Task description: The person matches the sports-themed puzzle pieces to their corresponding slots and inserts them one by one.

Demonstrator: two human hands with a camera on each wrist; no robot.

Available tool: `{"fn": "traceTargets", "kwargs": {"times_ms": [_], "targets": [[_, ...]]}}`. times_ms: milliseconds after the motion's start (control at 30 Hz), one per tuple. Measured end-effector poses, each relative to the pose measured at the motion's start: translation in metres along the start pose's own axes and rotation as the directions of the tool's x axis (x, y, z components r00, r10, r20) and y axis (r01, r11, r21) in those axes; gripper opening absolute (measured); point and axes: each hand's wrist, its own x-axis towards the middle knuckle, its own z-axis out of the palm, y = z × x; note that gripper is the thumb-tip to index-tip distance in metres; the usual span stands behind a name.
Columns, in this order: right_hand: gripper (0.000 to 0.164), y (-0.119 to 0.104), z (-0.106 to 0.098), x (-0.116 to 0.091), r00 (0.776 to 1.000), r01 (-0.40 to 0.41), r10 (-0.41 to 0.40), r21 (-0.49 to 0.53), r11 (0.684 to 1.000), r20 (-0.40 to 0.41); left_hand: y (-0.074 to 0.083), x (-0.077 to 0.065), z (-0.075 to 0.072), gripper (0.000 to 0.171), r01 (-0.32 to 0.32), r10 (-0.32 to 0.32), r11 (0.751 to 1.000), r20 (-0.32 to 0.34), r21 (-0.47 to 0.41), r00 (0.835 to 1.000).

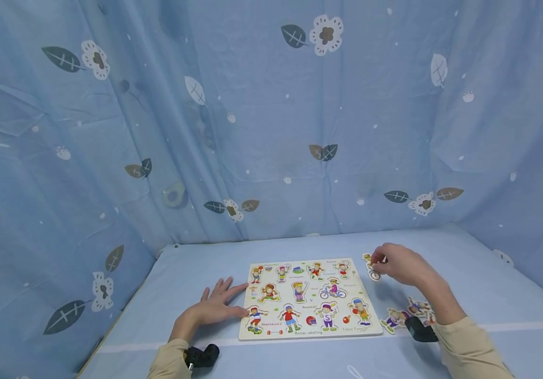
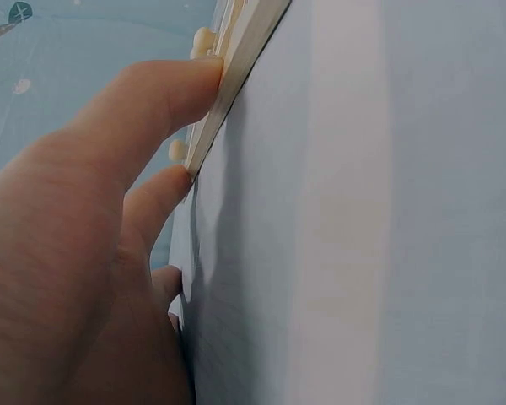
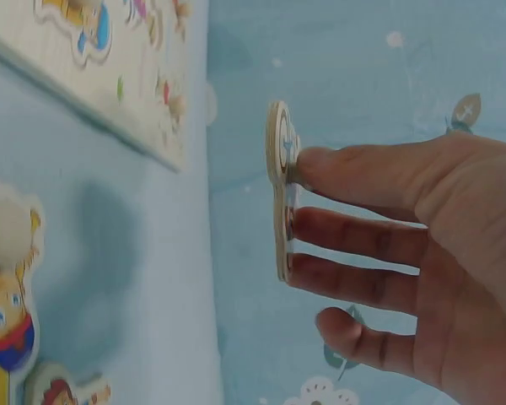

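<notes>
We see a wooden bicycle-rider piece pinched between thumb and fingers of the right hand, in the air, to the right of the puzzle board. The left hand, fingers spread apart, touches the board's left edge. Several loose pieces lie near the right wrist, on pale blue cloth, before a flowered curtain.

Free air between my right hand and the board; knobs stick up there. My left hand blocks its left edge, loose pieces clutter near my wrist, curtain behind.
</notes>
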Motion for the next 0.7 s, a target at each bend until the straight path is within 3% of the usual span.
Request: {"fn": "traceTargets", "kwargs": {"times_ms": [367,700], "targets": [[0.009,-0.025,0.01,0.008,0.985,0.044,-0.052,-0.052,0.998,-0.165,0.0,0.002,0.001,0.082,0.003,-0.003,1.0,-0.001,0.017,1.0],[0.008,-0.049,0.033,0.022,0.989,0.059,-0.07,-0.081,0.995,-0.134,-0.003,0.004,0.003,0.087,-0.001,0.001,1.0,0.007,0.003,1.0]]}}
